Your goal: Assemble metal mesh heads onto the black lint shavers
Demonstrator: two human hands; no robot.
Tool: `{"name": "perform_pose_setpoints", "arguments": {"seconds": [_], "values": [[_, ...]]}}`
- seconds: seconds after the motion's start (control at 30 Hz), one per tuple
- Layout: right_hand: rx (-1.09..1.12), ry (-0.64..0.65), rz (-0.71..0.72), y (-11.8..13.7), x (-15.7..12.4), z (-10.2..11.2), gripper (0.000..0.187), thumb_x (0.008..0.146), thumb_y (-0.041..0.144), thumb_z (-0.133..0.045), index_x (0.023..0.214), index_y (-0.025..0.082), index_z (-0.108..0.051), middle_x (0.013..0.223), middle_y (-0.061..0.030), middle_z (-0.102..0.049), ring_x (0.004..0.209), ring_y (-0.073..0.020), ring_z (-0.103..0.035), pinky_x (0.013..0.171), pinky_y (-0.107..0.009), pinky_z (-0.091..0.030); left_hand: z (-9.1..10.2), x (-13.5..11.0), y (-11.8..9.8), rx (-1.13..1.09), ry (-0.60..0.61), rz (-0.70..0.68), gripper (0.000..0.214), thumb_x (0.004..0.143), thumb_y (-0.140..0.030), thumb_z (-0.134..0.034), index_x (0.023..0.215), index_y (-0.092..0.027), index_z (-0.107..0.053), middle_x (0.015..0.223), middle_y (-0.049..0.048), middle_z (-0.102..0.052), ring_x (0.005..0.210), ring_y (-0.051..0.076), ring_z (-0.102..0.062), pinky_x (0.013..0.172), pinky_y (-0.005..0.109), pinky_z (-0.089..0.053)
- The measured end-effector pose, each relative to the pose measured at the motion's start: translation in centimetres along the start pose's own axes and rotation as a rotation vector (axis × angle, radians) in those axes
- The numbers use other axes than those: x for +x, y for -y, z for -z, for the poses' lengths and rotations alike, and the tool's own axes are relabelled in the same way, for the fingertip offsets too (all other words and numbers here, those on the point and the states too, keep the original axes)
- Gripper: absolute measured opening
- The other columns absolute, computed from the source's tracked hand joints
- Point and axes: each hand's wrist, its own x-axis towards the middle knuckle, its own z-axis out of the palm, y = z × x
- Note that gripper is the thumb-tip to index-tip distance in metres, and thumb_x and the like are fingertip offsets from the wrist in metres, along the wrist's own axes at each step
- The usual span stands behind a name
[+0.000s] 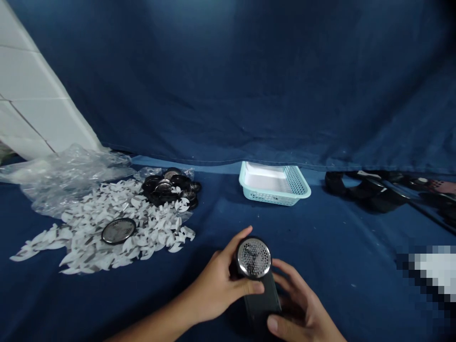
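Note:
A dark fabric shaver (261, 297) with a round, perforated metal head stands tilted in front of me, its head toward the far side. My left hand (223, 280) grips it from the left just below the head, thumb across the front. Around the lower body, my right hand (299, 304) holds it from the right, with the thumb on the front edge. The bottom end of the shaver is partly hidden at the frame's lower edge. To the left lies a heap of small white blade-like pieces (135, 249), and a round black-rimmed metal mesh cover (118, 231) rests on it.
Several black-rimmed round covers (167, 187) are piled behind the white pieces. Crumpled clear plastic bags (74, 173) lie at the far left. A light blue basket (274, 195) holds white sheets. Black straps and cords (377, 192) lie at right on the blue cloth (342, 266).

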Motion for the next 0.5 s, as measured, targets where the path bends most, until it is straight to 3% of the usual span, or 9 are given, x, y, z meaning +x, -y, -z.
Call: {"name": "perform_pose_setpoints", "arguments": {"seconds": [0.13, 0.27, 0.4, 0.5], "values": [[0.189, 0.109, -0.042, 0.8, 0.4, 0.4, 0.074, 0.068, 0.027, -0.086, 0.130, 0.036, -0.047, 0.130, -0.0054, -0.059, 0.104, -0.0271, -0.065, 0.089, -0.042, -0.048, -0.3, -0.2, 0.2, -0.241, 0.122, 0.026, 0.085, 0.073, -0.043, -0.078, 0.144, -0.027, -0.034, 0.135, 0.0124, -0.055, 0.122, 0.032, -0.055, 0.101, 0.051, -0.044], [0.269, 0.172, -0.167, 1.0, 0.4, 1.2, 0.074, 0.071, 0.027, -0.083, 0.134, 0.037, -0.046, 0.127, -0.0023, -0.062, 0.104, -0.0217, -0.065, 0.089, -0.035, -0.048, -0.5, -0.2, 0.0, -0.473, 0.271, 0.108, 0.063, 0.080, -0.039, -0.074, 0.134, -0.021, -0.047, 0.128, 0.0135, -0.058, 0.119, 0.030, -0.056, 0.101, 0.046, -0.042], [0.156, 0.110, -0.151, 0.4, 0.2, 1.7, 0.074, 0.073, 0.030, -0.082, 0.137, 0.037, -0.045, 0.130, -0.0039, -0.060, 0.103, -0.0226, -0.065, 0.085, -0.035, -0.050, -0.6, -0.1, 0.0, -0.600, 0.185, 0.191, 0.058, 0.075, -0.029, -0.079, 0.125, -0.019, -0.053, 0.114, 0.0115, -0.062, 0.110, 0.029, -0.059, 0.089, 0.041, -0.046], [0.072, 0.055, -0.093, 0.6, 0.2, 1.5, 0.061, 0.078, 0.034, -0.079, 0.133, 0.037, -0.052, 0.127, -0.0036, -0.063, 0.106, -0.0230, -0.064, 0.097, -0.041, -0.045, -0.5, -0.1, 0.2, -0.599, 0.090, 0.207, 0.053, 0.070, -0.025, -0.082, 0.116, -0.020, -0.057, 0.106, 0.0083, -0.063, 0.105, 0.027, -0.060, 0.088, 0.040, -0.045]]}}
